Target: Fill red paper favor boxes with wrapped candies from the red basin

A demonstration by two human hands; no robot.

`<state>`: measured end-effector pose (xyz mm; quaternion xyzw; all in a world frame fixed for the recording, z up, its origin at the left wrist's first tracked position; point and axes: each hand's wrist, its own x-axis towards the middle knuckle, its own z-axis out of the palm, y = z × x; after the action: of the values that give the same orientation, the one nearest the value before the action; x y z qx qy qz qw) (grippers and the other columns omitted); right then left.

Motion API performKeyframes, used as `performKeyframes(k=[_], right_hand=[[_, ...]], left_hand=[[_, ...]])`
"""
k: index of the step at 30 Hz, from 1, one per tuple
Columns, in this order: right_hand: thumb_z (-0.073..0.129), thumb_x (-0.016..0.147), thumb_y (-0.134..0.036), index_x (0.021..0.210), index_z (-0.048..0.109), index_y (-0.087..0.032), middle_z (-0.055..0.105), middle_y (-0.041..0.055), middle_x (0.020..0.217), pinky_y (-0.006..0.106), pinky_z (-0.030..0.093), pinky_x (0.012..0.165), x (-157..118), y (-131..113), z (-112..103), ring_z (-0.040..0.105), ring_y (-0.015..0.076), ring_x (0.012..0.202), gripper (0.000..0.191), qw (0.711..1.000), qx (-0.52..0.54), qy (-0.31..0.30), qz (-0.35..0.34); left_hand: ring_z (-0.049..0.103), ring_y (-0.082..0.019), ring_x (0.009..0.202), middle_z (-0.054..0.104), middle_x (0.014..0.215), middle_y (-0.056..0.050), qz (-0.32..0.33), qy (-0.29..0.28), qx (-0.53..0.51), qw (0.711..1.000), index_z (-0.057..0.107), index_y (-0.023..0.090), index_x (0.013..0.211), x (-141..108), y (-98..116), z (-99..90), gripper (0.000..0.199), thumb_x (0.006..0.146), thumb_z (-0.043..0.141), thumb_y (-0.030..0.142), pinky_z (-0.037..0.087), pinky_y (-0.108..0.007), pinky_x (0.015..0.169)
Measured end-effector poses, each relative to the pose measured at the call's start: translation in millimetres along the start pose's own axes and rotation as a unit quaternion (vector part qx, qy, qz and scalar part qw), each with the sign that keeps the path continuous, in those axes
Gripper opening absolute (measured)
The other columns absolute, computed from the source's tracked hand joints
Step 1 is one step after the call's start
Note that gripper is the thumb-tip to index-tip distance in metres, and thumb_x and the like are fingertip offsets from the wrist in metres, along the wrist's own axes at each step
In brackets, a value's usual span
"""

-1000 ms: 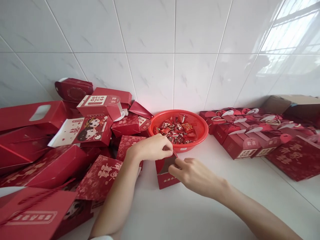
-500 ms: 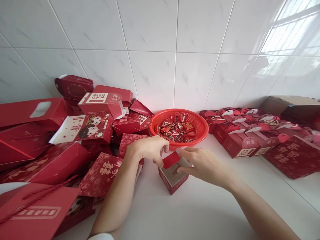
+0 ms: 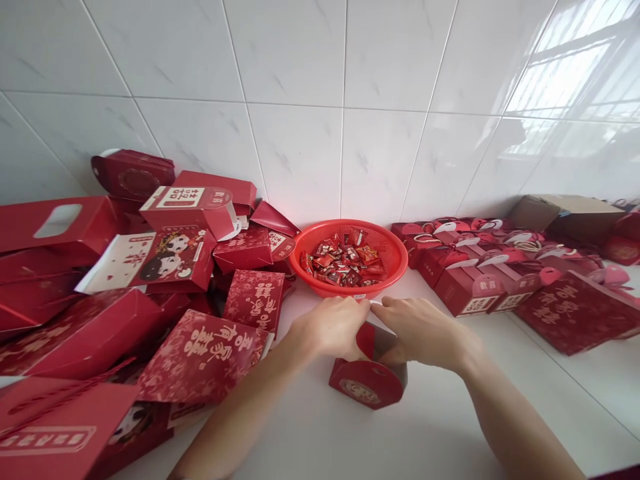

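Observation:
A small red gift box [image 3: 367, 387] stands on the white counter in front of me, its top flaps partly raised. A rounded front flap with a pale round print faces me. My left hand [image 3: 334, 328] is closed on the box's left and far upper edge, fingertips hidden behind it. From the other side my right hand [image 3: 420, 330] grips the right upper edge, with its thumb inside the opening. Just beyond both hands sits a red plastic basket [image 3: 400, 263] holding wrapped sweets [image 3: 345, 260].
A heap of red gift boxes [image 3: 200, 360] covers the left side. On the right stand rows of closed red boxes [image 3: 470, 287], with a larger red box [image 3: 575, 313] leaning in front. A brown cardboard box [image 3: 535, 213] lies behind them, near the tiled wall [image 3: 295, 153].
The box has turned, so a rounded flap now faces me. Both hands have shifted right and come closer together at its top. The view has swung slightly right.

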<state>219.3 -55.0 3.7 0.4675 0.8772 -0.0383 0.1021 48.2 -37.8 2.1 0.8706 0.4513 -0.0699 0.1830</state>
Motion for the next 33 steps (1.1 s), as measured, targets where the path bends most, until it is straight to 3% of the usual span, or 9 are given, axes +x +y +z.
performKeyframes(k=[4,7,11,14,16,20,23,28,33], right_hand=[[0.08,0.076,-0.056,0.089,0.065,-0.017,0.066,0.0058,0.085,0.029,0.027,0.052,-1,-2,-4,0.063,0.0216,0.069,0.044,1.0,-0.001,-0.01,0.016],[0.074,0.081,-0.059,0.085,0.064,-0.019,0.066,0.005,0.081,0.029,0.028,0.053,1,-4,-6,0.063,0.0214,0.069,0.041,1.0,0.003,-0.011,0.024],[0.07,0.082,-0.066,0.085,0.063,-0.018,0.066,0.0054,0.081,0.029,0.028,0.053,6,-8,-5,0.063,0.0217,0.069,0.048,0.999,0.009,-0.027,0.038],[0.071,0.079,-0.068,0.089,0.063,-0.018,0.067,0.0068,0.087,0.028,0.028,0.053,9,-11,-3,0.064,0.0223,0.072,0.052,0.999,0.012,-0.031,0.042],[0.07,0.079,-0.07,0.092,0.063,-0.018,0.068,0.0067,0.089,0.029,0.028,0.053,11,-11,-2,0.064,0.0226,0.073,0.054,0.999,0.021,-0.026,0.038],[0.071,0.078,-0.069,0.094,0.063,-0.019,0.068,0.0057,0.088,0.029,0.029,0.055,13,-7,1,0.063,0.0233,0.075,0.053,0.998,0.045,-0.017,0.038],[0.072,0.078,-0.067,0.096,0.065,-0.021,0.068,0.0053,0.088,0.029,0.033,0.058,14,-4,2,0.064,0.0234,0.075,0.05,0.997,0.067,-0.018,0.025],[0.074,0.08,-0.057,0.1,0.07,-0.022,0.069,0.004,0.084,0.028,0.039,0.063,19,9,-10,0.063,0.0217,0.075,0.041,0.99,0.125,0.017,-0.059],[0.063,0.091,-0.039,0.101,0.074,-0.02,0.071,0.0034,0.088,0.029,0.045,0.07,67,51,-32,0.062,0.0172,0.076,0.024,0.959,0.228,0.145,-0.087]], left_hand=[[0.07,-0.031,0.089,0.072,0.101,-0.009,-0.001,0.01,-0.014,1.0,0.057,0.021,0.099,-4,-4,-4.0,0.043,0.064,0.079,0.034,0.042,-0.03,0.056],[0.067,-0.025,0.074,0.071,0.094,-0.006,-0.007,0.02,-0.043,0.999,0.058,0.023,0.101,-10,-17,-14.7,0.021,0.081,0.06,0.028,0.038,-0.028,0.052],[0.061,-0.02,0.065,0.069,0.085,-0.002,0.006,0.03,-0.044,0.999,0.062,0.027,0.108,-10,-38,-22.2,0.034,0.088,0.039,0.014,0.036,-0.028,0.056],[0.061,-0.02,0.069,0.069,0.083,-0.003,0.01,0.002,-0.039,0.999,0.068,0.024,0.092,-6,-46,-22.9,0.028,0.087,0.042,0.017,0.037,-0.027,0.058],[0.061,-0.02,0.067,0.068,0.078,-0.003,-0.014,-0.017,-0.05,0.998,0.069,0.022,0.082,-4,-45,-23.9,0.025,0.089,0.047,0.033,0.037,-0.027,0.055],[0.066,-0.024,0.076,0.071,0.092,-0.006,-0.072,-0.038,-0.054,0.995,0.071,0.022,0.093,-8,-42,-28.7,0.049,0.073,0.065,0.067,0.04,-0.027,0.054],[0.068,-0.023,0.081,0.071,0.104,-0.005,-0.072,-0.059,-0.077,0.993,0.068,0.023,0.106,-11,-47,-31.4,0.06,0.065,0.074,0.067,0.044,-0.025,0.059],[0.064,-0.017,0.062,0.068,0.081,-0.001,-0.071,-0.06,-0.15,0.984,0.063,0.021,0.078,-11,-57,-30.5,0.046,0.082,0.058,0.066,0.041,-0.025,0.054],[0.057,-0.016,0.063,0.065,0.072,0.002,-0.016,-0.014,-0.105,0.994,0.071,0.023,0.081,-15,-56,-31.0,0.019,0.078,0.069,0.042,0.035,-0.024,0.052]])
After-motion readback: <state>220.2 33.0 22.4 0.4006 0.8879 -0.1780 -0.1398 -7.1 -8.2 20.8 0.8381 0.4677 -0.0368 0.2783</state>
